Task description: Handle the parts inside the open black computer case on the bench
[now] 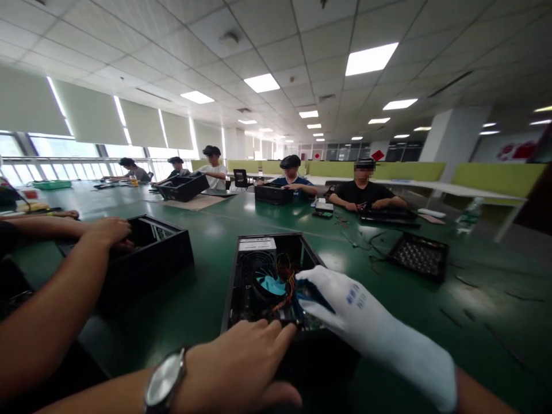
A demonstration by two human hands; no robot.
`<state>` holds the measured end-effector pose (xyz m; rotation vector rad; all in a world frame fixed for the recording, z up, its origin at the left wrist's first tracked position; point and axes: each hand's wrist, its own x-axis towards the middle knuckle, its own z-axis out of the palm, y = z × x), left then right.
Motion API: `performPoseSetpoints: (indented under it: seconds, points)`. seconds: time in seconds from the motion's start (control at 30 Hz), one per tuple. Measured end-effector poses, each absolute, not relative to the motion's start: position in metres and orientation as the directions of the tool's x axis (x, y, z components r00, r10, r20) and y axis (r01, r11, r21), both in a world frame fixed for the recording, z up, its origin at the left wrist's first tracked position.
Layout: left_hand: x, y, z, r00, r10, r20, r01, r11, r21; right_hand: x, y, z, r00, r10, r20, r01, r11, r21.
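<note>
Open black computer case [241, 270]: lies on the green desk [207, 230], directly in front of the wearer, lid off, interior facing up. Inside it, a fan with a blue hub [271, 283] sits near the middle, with a bundle of red and yellow wires [288, 275] just beside the fan on its right, and a grey drive box [257, 244] at the far end. Left hand [241, 368]: bare, watch [166, 380] at the wrist, laid flat on the near edge of the case, fingers spread and stretched forward, nothing pinched. Right hand [345, 305]: in a white glove, reaching into the case from the right, fingers curled over a dark part beside the wires; whether it grips that part cannot be told. Left of the case: a second open black case [159, 253], with another person's bare hand [110, 230] resting on its rim. Right of the case: a black perforated tray [418, 256] and loose cables [366, 241]. Beyond the case: several seated people at similar black cases along the far side of the desk.
</note>
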<state>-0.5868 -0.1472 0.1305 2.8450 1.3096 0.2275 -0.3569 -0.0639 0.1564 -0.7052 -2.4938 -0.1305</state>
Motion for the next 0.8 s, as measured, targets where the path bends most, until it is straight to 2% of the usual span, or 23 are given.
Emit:
performPoseSetpoints:
  seconds: [0.07, 0.1, 0.17, 0.23, 0.3, 0.4, 0.5, 0.67, 0.8]
  points:
    - [-0.601, -0.152, 0.159, 0.757, 0.652, 0.048, 0.633, -0.748, 0.199, -0.379, -0.061, 0.161, -0.821, 0.521, 0.235, 0.550, 0.831, 0.078]
    - [-0.607, -0.144, 0.168, 0.770, 0.636, 0.049, 0.612, -0.759, 0.222, -0.389, -0.059, 0.159, -0.827, 0.555, 0.092, 0.563, 0.814, 0.146]
    - [-0.613, -0.115, 0.173, 0.752, 0.654, 0.077, 0.638, -0.753, 0.163, -0.404, -0.055, 0.155, -0.773, 0.622, -0.125, 0.583, 0.774, 0.246]
    - [-0.614, -0.082, 0.161, 0.717, 0.696, 0.036, 0.694, -0.718, 0.048, -0.414, -0.051, 0.152, -0.699, 0.674, -0.238, 0.606, 0.736, 0.302]
    - [-0.613, -0.052, 0.143, 0.673, 0.735, -0.085, 0.737, -0.676, -0.006, -0.419, -0.047, 0.152, -0.662, 0.701, -0.267, 0.617, 0.711, 0.337]
    - [-0.609, -0.024, 0.120, 0.649, 0.742, -0.167, 0.759, -0.648, 0.069, -0.421, -0.039, 0.154, -0.662, 0.700, -0.270, 0.598, 0.709, 0.373]
    - [-0.604, -0.014, 0.109, 0.684, 0.688, -0.243, 0.726, -0.677, 0.124, -0.420, -0.028, 0.152, -0.681, 0.680, -0.273, 0.568, 0.725, 0.389]
    - [-0.594, -0.015, 0.108, 0.621, 0.663, -0.418, 0.725, -0.689, -0.016, -0.422, -0.009, 0.146, -0.715, 0.655, -0.243, 0.545, 0.741, 0.392]
    - [-0.595, -0.030, 0.124, 0.601, 0.605, -0.522, 0.725, -0.688, 0.037, -0.421, -0.002, 0.142, -0.724, 0.651, -0.227, 0.553, 0.745, 0.375]
